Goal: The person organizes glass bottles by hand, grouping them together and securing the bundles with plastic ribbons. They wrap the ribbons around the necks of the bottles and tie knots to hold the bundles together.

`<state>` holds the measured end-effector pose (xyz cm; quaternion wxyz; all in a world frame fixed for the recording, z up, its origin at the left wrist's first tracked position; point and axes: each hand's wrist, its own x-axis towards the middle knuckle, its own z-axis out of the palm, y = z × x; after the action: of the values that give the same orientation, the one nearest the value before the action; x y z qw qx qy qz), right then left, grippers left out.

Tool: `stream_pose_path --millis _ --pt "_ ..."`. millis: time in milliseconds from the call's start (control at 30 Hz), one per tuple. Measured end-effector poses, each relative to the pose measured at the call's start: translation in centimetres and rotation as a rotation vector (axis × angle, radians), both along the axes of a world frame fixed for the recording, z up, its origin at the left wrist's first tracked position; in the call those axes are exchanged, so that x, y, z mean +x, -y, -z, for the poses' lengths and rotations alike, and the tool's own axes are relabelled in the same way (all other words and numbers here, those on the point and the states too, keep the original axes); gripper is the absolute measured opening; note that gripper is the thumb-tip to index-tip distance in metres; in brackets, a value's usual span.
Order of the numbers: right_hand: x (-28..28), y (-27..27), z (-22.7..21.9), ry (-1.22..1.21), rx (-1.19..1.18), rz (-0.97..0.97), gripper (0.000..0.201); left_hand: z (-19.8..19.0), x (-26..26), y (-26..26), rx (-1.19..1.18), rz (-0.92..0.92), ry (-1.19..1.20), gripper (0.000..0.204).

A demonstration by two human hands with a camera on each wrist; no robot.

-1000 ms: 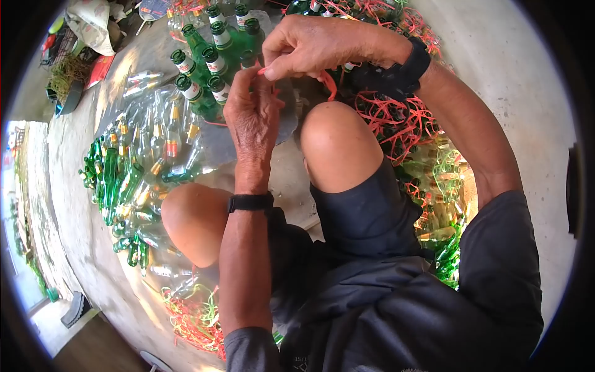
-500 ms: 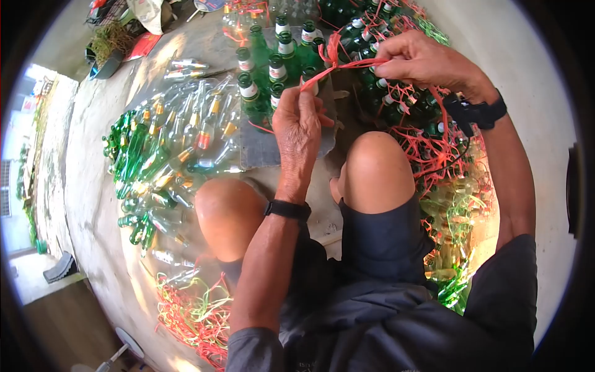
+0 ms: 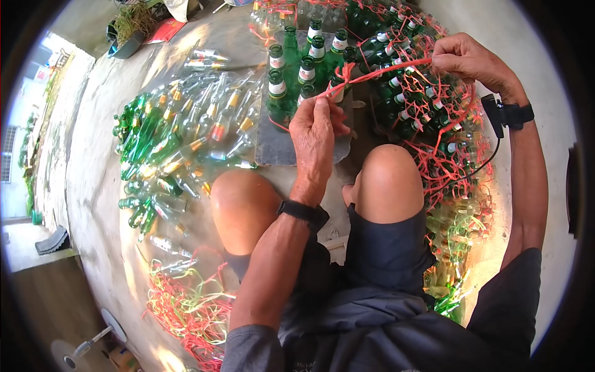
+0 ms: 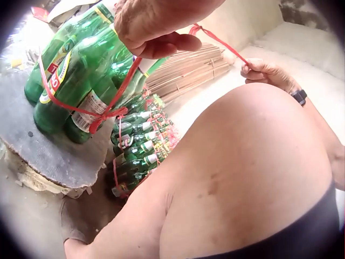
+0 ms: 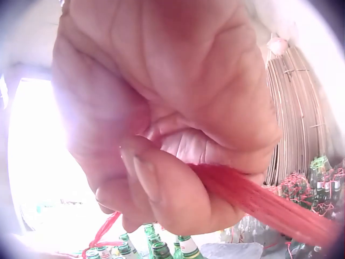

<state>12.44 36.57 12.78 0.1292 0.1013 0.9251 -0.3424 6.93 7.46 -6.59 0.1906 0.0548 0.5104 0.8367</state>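
Observation:
A red plastic twine (image 3: 393,67) is drawn tight between the two hands in the head view. My left hand (image 3: 315,136) pinches it between thumb and finger beside a group of green bottles (image 3: 308,71). Out to the right, my right hand (image 3: 468,59) grips the twine in curled fingers; the right wrist view shows the red strand (image 5: 253,199) leaving that fist. The bottles stand upright together on a low grey-topped stand (image 3: 282,149). In the left wrist view, a twine loop (image 4: 69,107) circles their lower part, with a crossing over a white label.
Loose clear and green bottles (image 3: 186,124) lie on the floor at left. Red-tied green bottles (image 3: 396,80) crowd the right side. A heap of red and green twine (image 3: 186,304) lies at lower left. Bundled sticks (image 4: 186,73) lie beyond the stand.
From close together over the bottles, my hands have parted. The right hand has moved away to the right, pulling the twine out long. My head view has shifted too.

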Motion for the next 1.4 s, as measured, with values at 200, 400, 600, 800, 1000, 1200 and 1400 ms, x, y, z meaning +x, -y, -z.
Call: stream_pose_path --millis 200,400,600,800,1000,1200,1400 --pt "-1.0 -4.1 -1.1 0.024 -0.009 -0.022 0.034 0.0 0.1 0.3 0.027 -0.045 -0.003 0.031" --pt "-2.1 -5.1 -1.4 0.022 0.039 -0.027 0.036 0.2 0.3 0.4 0.026 -0.065 0.062 0.027" --pt "-5.1 -4.6 -0.2 -0.017 0.037 -0.068 0.031 0.2 0.5 0.4 0.050 -0.142 0.077 0.029" --pt "-9.5 -1.9 2.1 -0.201 0.013 -0.098 0.030 0.0 0.4 0.7 0.064 -0.219 0.098 0.027" --pt "-14.4 1.3 4.2 -0.375 0.018 -0.213 0.027 0.0 -0.1 0.6 0.094 -0.298 0.115 0.025" --pt "-17.7 6.2 3.6 -0.425 0.103 -0.225 0.022 0.2 -0.6 0.8 0.065 -0.357 0.121 0.026" --pt "-21.5 8.4 6.1 -0.461 0.062 -0.332 0.024 0.5 -1.2 1.0 0.054 -0.423 0.137 0.027"
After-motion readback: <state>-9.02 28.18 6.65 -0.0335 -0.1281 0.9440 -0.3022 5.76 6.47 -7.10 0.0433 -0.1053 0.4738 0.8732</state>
